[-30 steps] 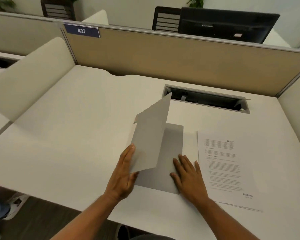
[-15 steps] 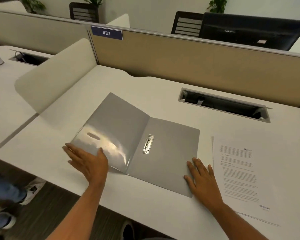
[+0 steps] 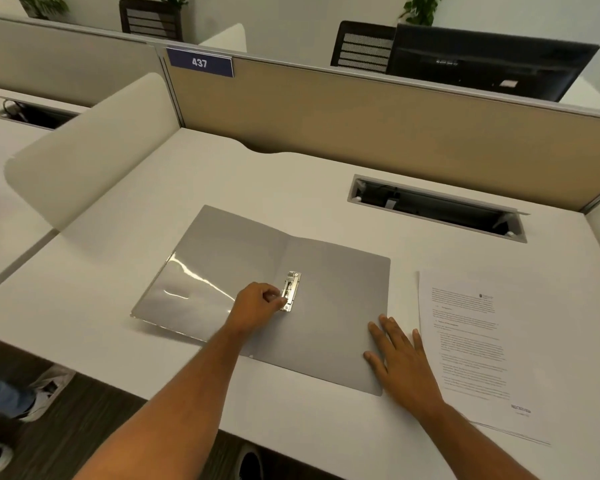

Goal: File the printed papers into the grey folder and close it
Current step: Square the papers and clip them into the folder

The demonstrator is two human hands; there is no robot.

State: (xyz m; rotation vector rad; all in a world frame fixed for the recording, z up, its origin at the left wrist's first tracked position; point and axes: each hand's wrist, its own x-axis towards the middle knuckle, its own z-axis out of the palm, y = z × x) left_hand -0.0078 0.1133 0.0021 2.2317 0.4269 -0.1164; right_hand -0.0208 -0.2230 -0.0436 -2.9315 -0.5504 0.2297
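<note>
Folder point(image 3: 326, 306) lies open; left hand point(image 3: 257, 304) pinches its metal clip point(image 3: 290, 291), right hand point(image 3: 400, 358) presses flat, holding nothing. Printed papers point(image 3: 471, 348) right of folder remain unfiled.

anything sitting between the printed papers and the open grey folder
Nothing visible: bare white desk separates the printed papers from the open grey folder. Only the right hand rests flat on the folder's near right corner.

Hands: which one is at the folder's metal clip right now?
The left hand, its fingers curled at the metal clip by the spine of the grey folder. The right hand lies flat on the folder's near right corner.
</note>
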